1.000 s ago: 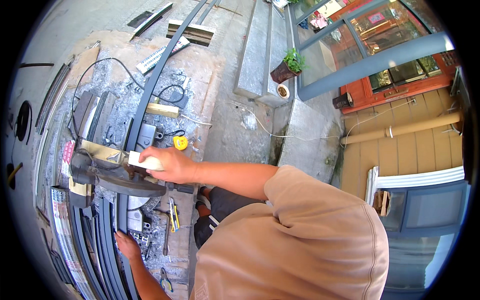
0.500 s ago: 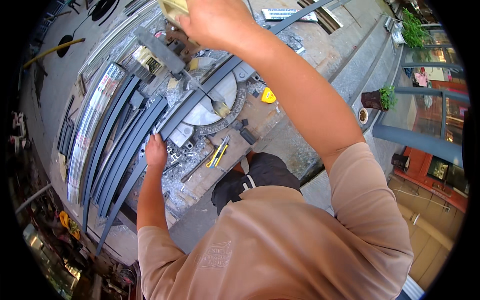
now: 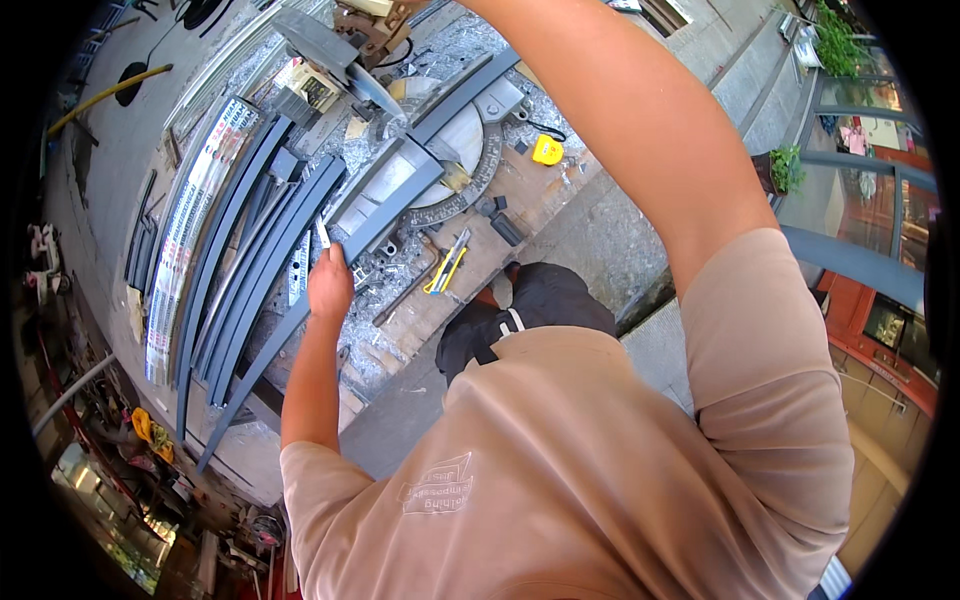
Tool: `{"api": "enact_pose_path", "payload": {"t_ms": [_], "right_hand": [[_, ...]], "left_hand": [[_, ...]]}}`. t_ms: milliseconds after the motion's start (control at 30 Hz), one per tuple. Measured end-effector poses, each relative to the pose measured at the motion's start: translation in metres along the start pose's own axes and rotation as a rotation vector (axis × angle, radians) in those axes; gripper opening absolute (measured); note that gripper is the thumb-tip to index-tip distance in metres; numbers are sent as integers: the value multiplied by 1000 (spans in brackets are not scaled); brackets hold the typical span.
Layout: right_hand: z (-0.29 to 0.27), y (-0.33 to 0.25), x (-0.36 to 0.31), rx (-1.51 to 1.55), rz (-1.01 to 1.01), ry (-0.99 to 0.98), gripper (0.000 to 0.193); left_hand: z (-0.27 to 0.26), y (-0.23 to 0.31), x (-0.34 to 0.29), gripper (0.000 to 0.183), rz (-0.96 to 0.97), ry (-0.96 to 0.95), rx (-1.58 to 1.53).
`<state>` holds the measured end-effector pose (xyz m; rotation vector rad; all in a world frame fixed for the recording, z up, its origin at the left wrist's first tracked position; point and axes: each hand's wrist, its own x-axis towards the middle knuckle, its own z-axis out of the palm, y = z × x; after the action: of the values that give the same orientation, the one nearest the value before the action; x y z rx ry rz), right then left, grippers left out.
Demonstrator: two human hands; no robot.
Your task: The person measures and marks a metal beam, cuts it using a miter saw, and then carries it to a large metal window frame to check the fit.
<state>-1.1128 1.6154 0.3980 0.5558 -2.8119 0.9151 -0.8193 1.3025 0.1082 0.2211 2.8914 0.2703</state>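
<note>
My left hand (image 3: 330, 284) is closed around a long dark grey metal profile (image 3: 392, 208), whose cut end lies by the round saw table. A small pale strip (image 3: 323, 234) shows at its fingertips. Beyond that end, another grey profile length (image 3: 466, 94) lies along the fence, apart from the held one. The mitre saw's grey blade guard and blade (image 3: 340, 62) stand raised above the turntable (image 3: 462, 140). My right arm reaches to the top edge near the saw's cream-coloured part (image 3: 370, 5). The right hand is almost wholly cut off there, its fingers hidden.
Several grey profiles (image 3: 262, 262) and a wrapped bundle of strips (image 3: 200, 215) lie left of the saw. A yellow tape measure (image 3: 547, 150), a yellow utility knife (image 3: 448, 264) and dark offcuts (image 3: 505, 226) are on the board. Metal shavings (image 3: 372, 330) cover much of it.
The saw blade has lifted away from the profile, and my right hand has risen to the top edge. The profile in my left hand has come nearer, leaving a gap to the other length.
</note>
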Motion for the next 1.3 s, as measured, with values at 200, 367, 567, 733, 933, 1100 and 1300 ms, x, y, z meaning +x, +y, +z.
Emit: {"api": "enact_pose_path", "payload": {"t_ms": [200, 367, 567, 733, 933, 1100, 1300], "right_hand": [[-8, 54, -8, 415, -2, 32, 69], [46, 213, -149, -115, 370, 283, 29], [121, 263, -327, -344, 152, -404, 42], [167, 291, -344, -450, 9, -362, 37], [174, 322, -343, -417, -27, -349, 42], [130, 282, -341, -362, 69, -463, 60], [108, 272, -394, -167, -12, -370, 61]], "left_hand": [[-18, 35, -69, 37, -2, -25, -63], [-30, 75, -108, 39, -113, 31, -123], [-54, 110, -150, 34, -210, 5, -93], [-80, 119, -196, 29, -213, -182, -67], [-131, 155, -213, 27, -162, -395, -128], [-113, 181, -244, 27, -277, -319, -198], [-133, 170, -300, 31, -425, -125, -142]]}}
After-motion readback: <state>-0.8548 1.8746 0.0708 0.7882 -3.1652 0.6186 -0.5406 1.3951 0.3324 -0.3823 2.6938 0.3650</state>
